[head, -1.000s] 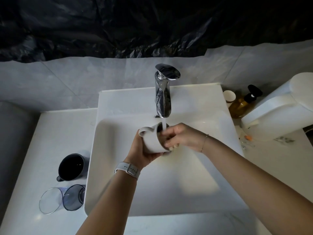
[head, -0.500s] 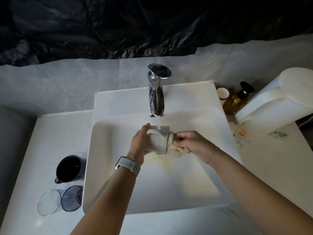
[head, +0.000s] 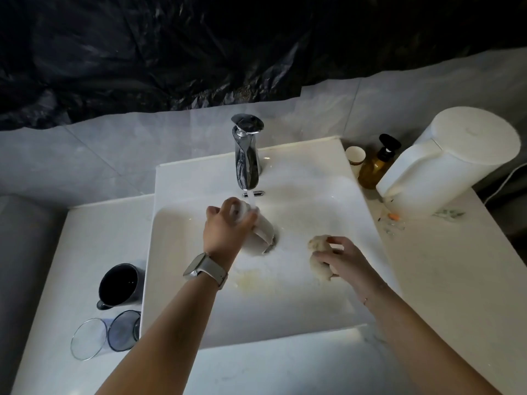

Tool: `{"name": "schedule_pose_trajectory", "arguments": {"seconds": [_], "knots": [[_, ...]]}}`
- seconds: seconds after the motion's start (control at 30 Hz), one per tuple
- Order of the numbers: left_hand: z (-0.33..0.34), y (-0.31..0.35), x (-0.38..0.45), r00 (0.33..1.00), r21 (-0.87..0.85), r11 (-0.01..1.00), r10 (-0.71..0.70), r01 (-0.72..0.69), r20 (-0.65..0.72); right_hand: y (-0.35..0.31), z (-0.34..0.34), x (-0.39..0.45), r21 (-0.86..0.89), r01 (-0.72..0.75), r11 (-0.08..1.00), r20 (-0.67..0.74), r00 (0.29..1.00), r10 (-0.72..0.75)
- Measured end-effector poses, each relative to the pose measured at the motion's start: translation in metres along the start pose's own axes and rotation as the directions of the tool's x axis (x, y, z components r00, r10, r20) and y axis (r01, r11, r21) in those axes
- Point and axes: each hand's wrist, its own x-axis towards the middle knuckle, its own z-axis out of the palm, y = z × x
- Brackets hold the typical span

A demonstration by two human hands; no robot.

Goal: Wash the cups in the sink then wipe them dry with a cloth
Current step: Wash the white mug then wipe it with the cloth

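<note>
From the head view, the left hand [head: 228, 232] grasps a white mug [head: 261, 235] under the faucet [head: 247, 155] stream, over the sink [head: 176, 252]. The right hand [head: 340, 259] clutches a sponge [head: 319, 246] well apart from it. Wet glaze could slip and knock the basin; I judge rinsing underway. The white surface [head: 85, 229] carries a dark mug [head: 121, 283] and a clear tumbler [head: 108, 333] on its side, below a tiled wall.
</note>
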Motion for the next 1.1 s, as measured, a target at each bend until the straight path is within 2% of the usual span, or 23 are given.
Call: {"name": "schedule_pose_trajectory", "arguments": {"seconds": [0.07,0.13,0.17,0.23,0.3,0.37,0.43,0.47,0.53,0.63,0.7,0.73,0.8,0.83,0.9,0.97,1.1], "knots": [[-0.004,-0.004,0.000,0.992,-0.232,0.965,-0.118,0.126,0.048,0.003,-0.001,-0.002,-0.134,0.120,0.984,-0.087,0.987,-0.132],[-0.006,-0.008,-0.001,0.958,-0.462,0.839,-0.244,0.287,0.152,-0.001,-0.002,-0.005,-0.273,0.264,0.925,-0.113,0.946,-0.304],[-0.007,-0.010,-0.003,0.927,-0.525,0.765,-0.291,0.373,0.235,-0.004,-0.002,-0.006,-0.339,0.342,0.876,-0.097,0.914,-0.394],[-0.007,-0.015,-0.008,0.866,-0.584,0.641,-0.337,0.498,0.370,-0.010,0.000,-0.002,-0.543,0.478,0.690,-0.034,0.809,-0.587],[-0.004,-0.020,-0.011,0.835,-0.615,0.565,-0.357,0.550,0.419,-0.011,0.006,0.010,-0.793,0.459,0.400,0.020,0.677,-0.736],[-0.002,-0.022,-0.014,0.832,-0.637,0.535,-0.364,0.555,0.420,-0.023,0.013,0.016,-0.831,0.455,0.320,0.025,0.605,-0.796],[0.000,-0.023,-0.016,0.841,-0.652,0.531,-0.351,0.542,0.413,-0.038,0.023,0.014,-0.794,0.491,0.358,0.003,0.592,-0.806],[0.001,-0.024,-0.017,0.848,-0.662,0.530,-0.338,0.530,0.409,-0.046,0.027,0.011,-0.733,0.513,0.447,-0.041,0.623,-0.781],[0.005,-0.026,-0.018,0.865,-0.689,0.523,-0.317,0.501,0.388,-0.057,0.035,0.010,-0.528,0.512,0.677,-0.136,0.736,-0.663],[0.011,-0.029,-0.019,0.890,-0.727,0.519,-0.327,0.450,0.318,-0.063,0.049,0.012,-0.338,0.405,0.850,-0.208,0.848,-0.487],[0.016,-0.032,-0.021,0.903,-0.753,0.509,-0.324,0.418,0.282,-0.060,0.054,0.015,-0.360,0.404,0.841,-0.166,0.859,-0.484],[0.018,-0.034,-0.021,0.908,-0.762,0.506,-0.318,0.405,0.272,-0.057,0.054,0.018,-0.440,0.438,0.784,-0.126,0.835,-0.536],[0.019,-0.036,-0.021,0.912,-0.771,0.499,-0.312,0.396,0.266,-0.050,0.051,0.023,-0.633,0.494,0.596,-0.023,0.757,-0.653],[0.018,-0.036,-0.020,0.911,-0.773,0.496,-0.317,0.396,0.263,-0.050,0.048,0.025,-0.657,0.493,0.570,0.006,0.760,-0.650],[0.016,-0.036,-0.018,0.911,-0.772,0.498,-0.323,0.395,0.257,-0.057,0.045,0.022,-0.609,0.452,0.652,0.023,0.832,-0.555],[0.017,-0.037,-0.015,0.916,-0.773,0.506,-0.315,0.384,0.248,-0.064,0.043,0.018,-0.577,0.393,0.716,-0.019,0.870,-0.493],[0.017,-0.035,-0.014,0.924,-0.779,0.509,-0.295,0.367,0.242,-0.071,0.040,0.009,-0.428,0.408,0.807,-0.209,0.824,-0.527]]}}
